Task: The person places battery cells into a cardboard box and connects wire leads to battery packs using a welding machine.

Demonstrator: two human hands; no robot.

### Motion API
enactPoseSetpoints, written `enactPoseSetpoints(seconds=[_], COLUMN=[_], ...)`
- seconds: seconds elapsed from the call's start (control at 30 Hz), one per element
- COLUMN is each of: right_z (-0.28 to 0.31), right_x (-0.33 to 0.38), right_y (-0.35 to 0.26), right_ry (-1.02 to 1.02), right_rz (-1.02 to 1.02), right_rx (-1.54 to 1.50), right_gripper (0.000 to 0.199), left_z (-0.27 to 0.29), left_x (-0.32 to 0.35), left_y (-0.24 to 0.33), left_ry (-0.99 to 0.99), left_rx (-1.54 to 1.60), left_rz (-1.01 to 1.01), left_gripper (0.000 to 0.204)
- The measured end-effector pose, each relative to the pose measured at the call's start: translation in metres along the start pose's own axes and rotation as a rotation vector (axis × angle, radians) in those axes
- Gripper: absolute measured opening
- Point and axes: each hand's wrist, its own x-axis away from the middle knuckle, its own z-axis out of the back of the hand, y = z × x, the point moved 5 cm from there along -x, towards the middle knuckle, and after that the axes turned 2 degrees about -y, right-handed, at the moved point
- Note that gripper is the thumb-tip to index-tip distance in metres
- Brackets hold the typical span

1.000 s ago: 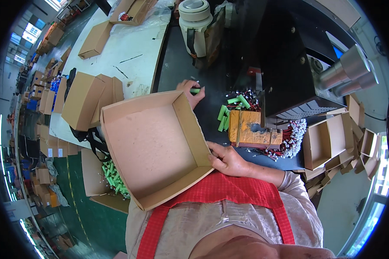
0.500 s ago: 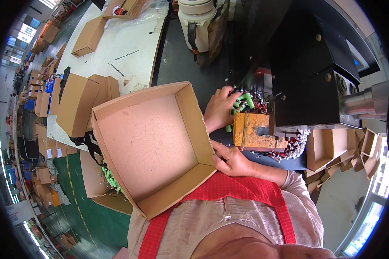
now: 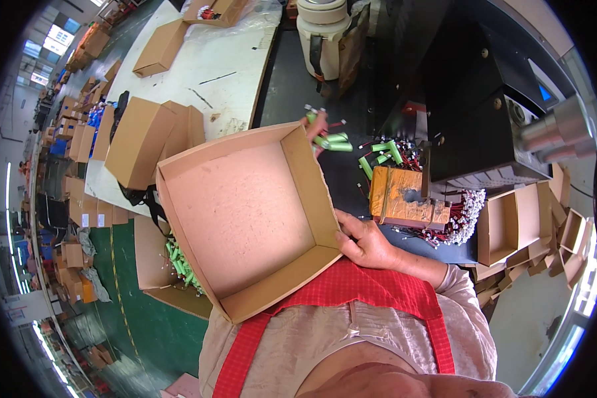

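Observation:
My right hand (image 3: 363,240) grips the right wall of a shallow open cardboard box (image 3: 239,199), thumb on the near side. The box is tilted toward me and its inside is bare. Beyond the box's far right corner, my left hand (image 3: 316,127) is closed round several green battery cells (image 3: 335,142) with thin wires and white plugs. The box hides most of that hand and its forearm. More green cells (image 3: 386,151) lie loose on the dark bench, beside an orange-brown block (image 3: 398,196) with bands round it. Red wires with white plugs (image 3: 467,215) bunch behind that block.
A black machine (image 3: 471,113) with a metal cylinder stands at right. Open cardboard trays (image 3: 517,215) are stacked below it. To the left, a lower box holds green cells (image 3: 182,265). Closed cartons (image 3: 139,142) sit by the white table (image 3: 205,86). A pale jug (image 3: 322,40) stands far back.
My left hand has drawn back leftward from the pile by the block, with green cells now in it. The box and my right hand have shifted slightly right in view.

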Motion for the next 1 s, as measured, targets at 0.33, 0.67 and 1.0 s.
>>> enactPoseSetpoints(seconds=[0.33,0.67,1.0], right_z=[-0.003,-0.004,-0.002], right_x=[0.052,0.051,0.037], right_y=[0.018,0.05,0.043], right_ry=[0.18,0.289,0.317], right_rz=[-0.176,-0.272,-0.256], right_rx=[0.021,0.148,0.145], right_gripper=[0.04,0.042,0.047], left_z=[0.043,-0.007,-0.118], left_x=[0.029,0.117,0.055], left_y=[0.144,0.137,0.048], left_ry=[-0.194,-0.598,-0.829], left_rx=[0.047,-0.912,-1.524], left_rz=[-0.39,-0.061,-0.723], left_gripper=[0.016,0.02,0.029])
